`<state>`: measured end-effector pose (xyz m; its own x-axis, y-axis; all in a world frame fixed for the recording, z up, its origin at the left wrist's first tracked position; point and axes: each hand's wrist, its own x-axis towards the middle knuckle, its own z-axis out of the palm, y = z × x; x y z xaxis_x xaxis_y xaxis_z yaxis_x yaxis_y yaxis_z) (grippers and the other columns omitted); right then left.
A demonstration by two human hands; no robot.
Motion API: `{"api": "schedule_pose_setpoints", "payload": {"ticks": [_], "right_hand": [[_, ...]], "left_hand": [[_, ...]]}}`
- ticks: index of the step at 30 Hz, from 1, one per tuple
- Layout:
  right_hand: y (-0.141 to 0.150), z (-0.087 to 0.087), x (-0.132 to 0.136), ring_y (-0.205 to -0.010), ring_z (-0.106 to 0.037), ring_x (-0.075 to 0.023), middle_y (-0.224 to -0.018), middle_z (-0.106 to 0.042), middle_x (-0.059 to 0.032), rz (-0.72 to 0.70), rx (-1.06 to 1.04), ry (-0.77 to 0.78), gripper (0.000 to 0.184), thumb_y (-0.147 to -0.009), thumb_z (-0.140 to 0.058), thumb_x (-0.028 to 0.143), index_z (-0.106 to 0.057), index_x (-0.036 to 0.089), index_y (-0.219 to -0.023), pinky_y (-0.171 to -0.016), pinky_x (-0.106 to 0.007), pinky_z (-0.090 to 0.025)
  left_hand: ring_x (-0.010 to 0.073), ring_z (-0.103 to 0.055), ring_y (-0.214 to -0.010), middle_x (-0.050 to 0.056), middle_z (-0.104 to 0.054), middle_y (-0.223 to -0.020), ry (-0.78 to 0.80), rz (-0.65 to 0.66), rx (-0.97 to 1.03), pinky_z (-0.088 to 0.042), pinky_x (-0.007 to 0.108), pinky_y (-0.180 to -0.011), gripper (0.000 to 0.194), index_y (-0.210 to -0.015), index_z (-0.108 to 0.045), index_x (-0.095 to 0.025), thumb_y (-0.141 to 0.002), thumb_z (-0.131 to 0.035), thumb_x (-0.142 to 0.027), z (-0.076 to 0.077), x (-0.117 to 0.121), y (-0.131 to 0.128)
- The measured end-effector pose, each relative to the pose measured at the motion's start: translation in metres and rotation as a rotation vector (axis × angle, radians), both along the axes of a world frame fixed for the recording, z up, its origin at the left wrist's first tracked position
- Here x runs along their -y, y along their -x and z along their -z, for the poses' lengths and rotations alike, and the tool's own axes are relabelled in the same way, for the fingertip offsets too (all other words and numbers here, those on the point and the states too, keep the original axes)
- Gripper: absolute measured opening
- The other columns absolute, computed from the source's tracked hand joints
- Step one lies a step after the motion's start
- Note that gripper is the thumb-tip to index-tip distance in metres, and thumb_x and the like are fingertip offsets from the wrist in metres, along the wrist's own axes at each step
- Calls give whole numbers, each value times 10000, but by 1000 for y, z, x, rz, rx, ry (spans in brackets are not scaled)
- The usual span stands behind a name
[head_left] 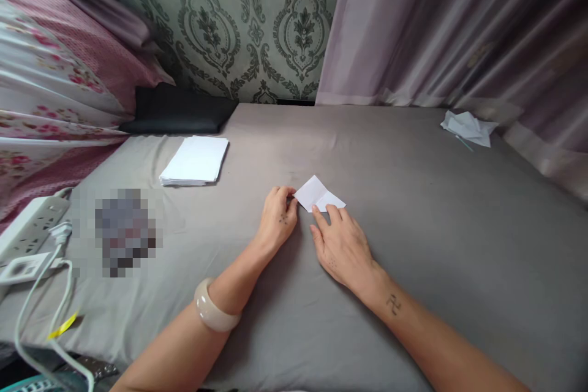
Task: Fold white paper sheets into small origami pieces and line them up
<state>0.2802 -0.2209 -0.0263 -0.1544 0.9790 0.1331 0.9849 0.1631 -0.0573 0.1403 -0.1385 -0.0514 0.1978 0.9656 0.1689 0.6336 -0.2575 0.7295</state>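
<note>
A small folded piece of white paper (314,192) lies on the grey cloth surface, a crease running across its middle. At its left corner my left hand (279,214) has its thumb and fingers closed, pinching the paper's tip. My right hand (343,239) rests on the lower right part of the paper, its fingers stretched out and slightly apart, fingertips on the near edge. A pale bangle circles my left forearm. The underside of the paper is hidden.
To the left is a stack of white paper sheets (195,161), with a black cushion-like item (181,111) behind it. Folded white papers (468,127) lie far right. A power strip (34,229) with white cables sits at the left edge, near a yellow scrap (63,326) and a pixelated patch.
</note>
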Motion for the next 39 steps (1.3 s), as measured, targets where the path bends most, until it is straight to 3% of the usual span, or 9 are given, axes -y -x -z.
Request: {"api": "schedule_pose_setpoints", "payload": {"ticks": [5, 10, 13, 17, 20, 23, 28, 33, 39], "right_hand": [[3, -4, 3, -942, -476, -249, -1066, -548, -134, 9, 18, 34, 461, -972, -364, 369, -471, 203, -1389, -820, -375, -411], [4, -5, 3, -916, -456, -263, -1024, -531, -124, -1, 21, 34, 448, -963, -366, 400, -479, 285, -1382, -782, -384, -410], [2, -4, 3, -923, -461, -263, -1053, -539, -136, -8, -12, 15, 438, -962, -369, 400, -504, 276, -1360, -790, -388, -417], [-4, 3, 0, -1003, -477, -274, -1174, -553, -158, -23, -100, -45, 412, -960, -390, 366, -550, 201, -1303, -833, -398, -439], [-9, 8, -2, -1079, -482, -269, -1204, -570, -163, -29, -170, -72, 391, -964, -394, 327, -563, 111, -1244, -899, -391, -446], [-15, 10, -3, -1141, -473, -266, -1250, -551, -164, -37, -193, -92, 359, -964, -395, 291, -564, 103, -1219, -941, -396, -443], [-29, 6, -4, -1103, -513, -249, -1193, -575, -147, -85, -211, -67, 330, -952, -390, 219, -566, 123, -1214, -930, -398, -467], [-50, 5, -6, -1197, -506, -225, -1251, -589, -137, -290, -299, -45, 334, -913, -389, 122, -595, 137, -1176, -974, -398, -462], [-64, -5, -4, -1045, -583, -190, -1137, -645, -75, -358, -336, 55, 345, -870, -412, 67, -667, 185, -1071, -910, -362, -490]], "left_hand": [[176, -585, -821, 58, -647, -909, 74, 14, 48, -482, 337, -808, 231, -1044, -602, -176, -866, -462, -129, -3, -2, 0], [191, -562, -948, 64, -630, -1017, -10, 183, -22, -468, 355, -890, 482, -1205, -595, -212, -806, -405, -21, -3, -6, 3], [206, -531, -950, 72, -617, -992, -109, 286, -136, -468, 370, -895, 423, -1082, -674, -207, -816, -402, -22, 0, -11, 5], [220, -494, -935, 95, -608, -989, -245, 315, -275, -476, 371, -879, 318, -1039, -668, -164, -876, -412, -71, -1, -12, 7], [232, -477, -925, 107, -596, -983, -309, 335, -421, -478, 365, -842, 297, -1014, -653, -161, -903, -388, -87, -8, -4, 8], [252, -484, -917, 125, -583, -978, -350, 329, -573, -473, 378, -800, 258, -909, -649, -166, -885, -407, -82, -18, 11, 6], [315, -460, -1142, 151, -547, -1241, -472, 433, -620, -429, 436, -889, 156, -844, -606, -152, -857, -461, -97, -28, 34, 0], [228, -585, -952, 86, -658, -970, -323, 600, -624, -444, 380, -848, 210, -926, -585, -163, -927, -377, -131, -30, 44, -7], [213, -568, -943, 72, -636, -1111, -276, 568, -508, -456, 347, -815, 259, -1076, -614, -210, -968, -380, -242, -22, 37, -5]]}}
